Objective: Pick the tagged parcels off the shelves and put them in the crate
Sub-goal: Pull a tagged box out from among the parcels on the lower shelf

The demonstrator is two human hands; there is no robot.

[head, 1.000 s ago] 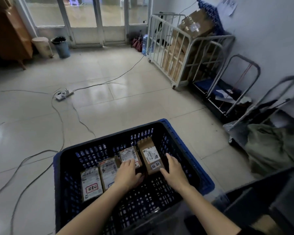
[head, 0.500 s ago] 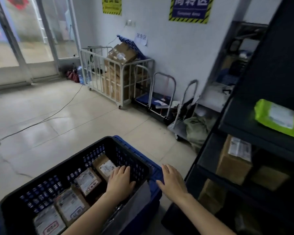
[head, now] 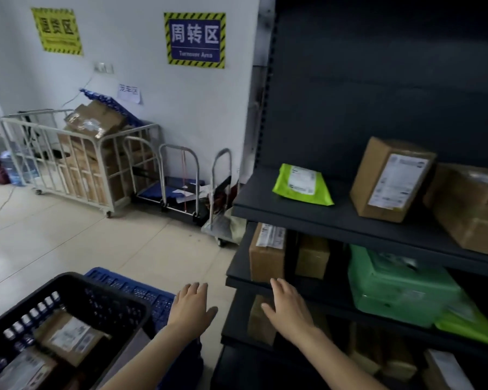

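Both hands, left and right, are spread flat, nothing gripped; upright box is seen centre-right on shelf, crate lower left.

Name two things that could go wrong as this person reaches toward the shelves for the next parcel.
1. The right hand is nearest the brown box at the shelf edge; a hasty grab might knock it off.
2. The crate sits low to the left, out of the line of sight, so a parcel could be dropped beside it.
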